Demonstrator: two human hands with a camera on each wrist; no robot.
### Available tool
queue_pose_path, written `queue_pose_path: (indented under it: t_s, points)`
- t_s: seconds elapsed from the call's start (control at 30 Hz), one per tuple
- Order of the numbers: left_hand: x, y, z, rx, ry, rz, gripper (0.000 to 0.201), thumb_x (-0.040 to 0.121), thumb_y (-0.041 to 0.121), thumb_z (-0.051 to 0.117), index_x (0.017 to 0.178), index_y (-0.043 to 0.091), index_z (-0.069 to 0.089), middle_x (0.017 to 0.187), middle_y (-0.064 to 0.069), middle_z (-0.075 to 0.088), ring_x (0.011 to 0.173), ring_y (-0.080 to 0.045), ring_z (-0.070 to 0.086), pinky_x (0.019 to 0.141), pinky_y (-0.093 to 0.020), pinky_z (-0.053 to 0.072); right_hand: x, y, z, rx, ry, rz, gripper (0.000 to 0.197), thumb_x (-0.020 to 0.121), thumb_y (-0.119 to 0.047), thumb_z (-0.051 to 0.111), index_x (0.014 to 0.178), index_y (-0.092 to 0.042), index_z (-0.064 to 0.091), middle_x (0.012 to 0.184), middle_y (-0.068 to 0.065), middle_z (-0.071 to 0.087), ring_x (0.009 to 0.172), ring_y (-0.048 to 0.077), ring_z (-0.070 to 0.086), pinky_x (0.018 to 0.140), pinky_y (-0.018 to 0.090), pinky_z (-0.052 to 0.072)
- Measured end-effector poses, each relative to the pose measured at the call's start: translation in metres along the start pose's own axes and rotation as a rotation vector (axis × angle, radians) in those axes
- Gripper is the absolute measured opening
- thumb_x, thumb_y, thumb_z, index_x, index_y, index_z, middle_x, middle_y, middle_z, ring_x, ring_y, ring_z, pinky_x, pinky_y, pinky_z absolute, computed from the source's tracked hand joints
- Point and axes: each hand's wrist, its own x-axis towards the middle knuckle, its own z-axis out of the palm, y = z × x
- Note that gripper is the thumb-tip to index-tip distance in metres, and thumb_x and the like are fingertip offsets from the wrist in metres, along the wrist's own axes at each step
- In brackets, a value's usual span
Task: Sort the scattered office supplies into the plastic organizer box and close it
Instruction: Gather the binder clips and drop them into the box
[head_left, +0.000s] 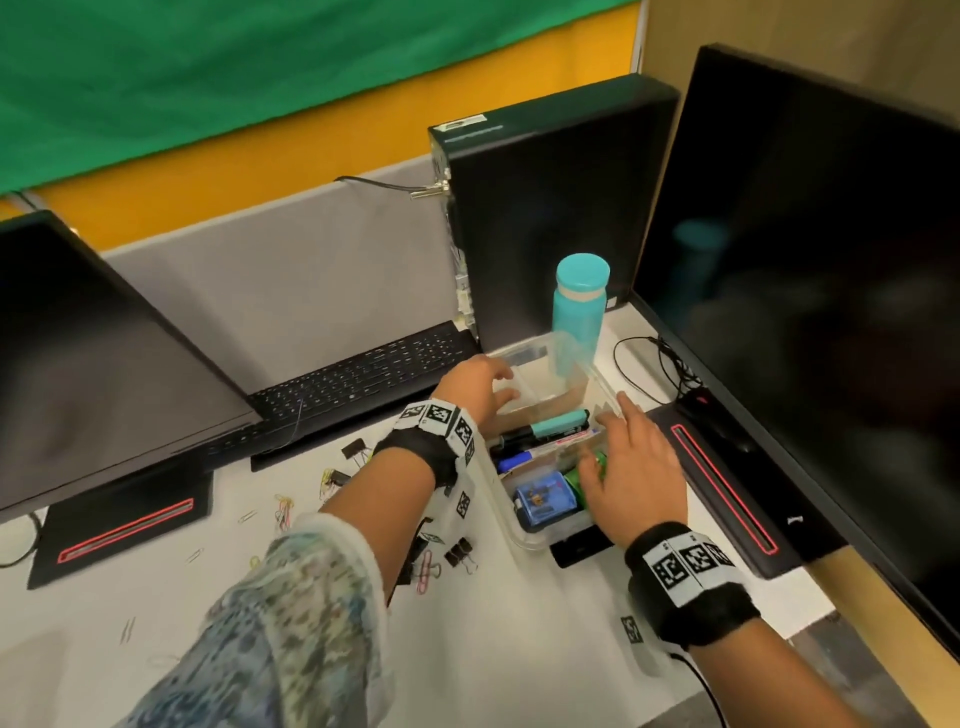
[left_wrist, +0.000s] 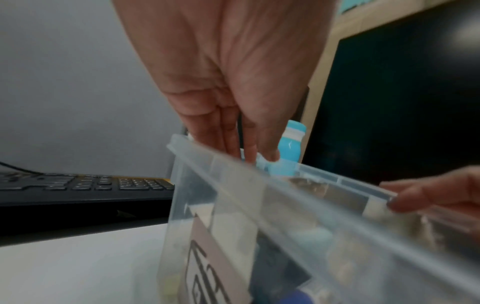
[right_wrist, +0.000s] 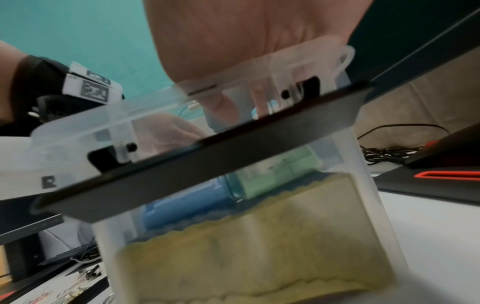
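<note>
The clear plastic organizer box (head_left: 524, 535) stands on the white desk between my hands. Inside lie several markers (head_left: 543, 431), a blue case (head_left: 545, 501) and a green item (head_left: 576, 480). Its clear lid (head_left: 550, 364) is tilted above the far half of the box. My left hand (head_left: 480, 387) rests on the lid's far left edge with straight fingers (left_wrist: 233, 144). My right hand (head_left: 634, 467) lies over the box's right side, palm down, its index fingertip touching the lid's right corner (left_wrist: 387, 195). Binder clips (head_left: 460, 553) and paper clips (head_left: 283, 512) lie scattered on the desk to the left.
A teal bottle (head_left: 579, 301) stands just behind the box, in front of a black computer case (head_left: 550, 208). A keyboard (head_left: 358, 379) lies to the left, a monitor (head_left: 810, 291) with its red-striped base (head_left: 727, 493) close on the right. Cables (head_left: 665, 369) trail behind.
</note>
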Motion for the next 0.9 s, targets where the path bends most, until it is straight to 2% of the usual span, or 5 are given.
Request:
queue_pose_path:
  t_s: [0.2,0.33,0.53,0.8,0.9]
  points:
    - [-0.068,-0.019,-0.029,-0.219,0.281,0.058,0.025,0.097,0.019,0.043,0.116,0.021,0.06,0.111,0.005,0.059,0.102,-0.008,0.056,0.089,-0.024,0.044,0.0,0.0,-0.002,-0.041,-0.023,-0.017,0.047,0.09,-0.034,0.048,0.133,-0.015,0.044,0.151,0.009,0.031,0.14,0.027,0.028,0.115,0.044,0.02]
    - [-0.138,-0.061,-0.019,-0.211,0.238,-0.043,0.022,0.097,0.021,0.045,0.112,0.026,0.06,0.112,0.011,0.059,0.102,-0.003,0.055,0.091,-0.023,0.047,-0.009,-0.027,-0.012,0.046,0.024,-0.169,0.046,0.087,-0.024,0.055,0.131,-0.014,0.046,0.149,0.008,0.035,0.144,0.027,0.017,0.118,0.045,0.008]
    - [-0.206,-0.095,0.041,-0.118,-0.017,-0.143,0.023,0.091,0.031,0.055,0.114,0.03,0.06,0.114,0.011,0.057,0.105,-0.005,0.05,0.094,-0.03,0.045,-0.065,-0.1,0.013,0.34,-0.145,-0.559,0.031,0.09,-0.022,0.044,0.117,-0.015,0.057,0.121,-0.001,0.057,0.113,0.014,0.054,0.094,0.022,0.046]
    - [-0.207,-0.095,0.067,0.033,-0.133,-0.068,0.034,0.091,0.019,0.05,0.125,0.017,0.054,0.122,-0.002,0.049,0.116,-0.02,0.044,0.085,-0.032,0.043,-0.07,-0.1,0.118,-0.125,-0.436,-0.355,0.038,0.068,-0.014,0.072,0.104,-0.018,0.06,0.102,0.006,0.053,0.087,0.025,0.054,0.068,0.032,0.051]
    - [-0.208,-0.098,0.065,0.102,-0.166,-0.053,0.029,0.092,0.012,0.047,0.119,0.01,0.056,0.119,-0.008,0.05,0.118,-0.025,0.043,0.087,-0.035,0.042,-0.063,-0.099,0.126,-0.03,-0.468,-0.266,0.027,0.082,-0.01,0.059,0.108,-0.014,0.052,0.11,0.008,0.044,0.101,0.026,0.047,0.075,0.032,0.048]
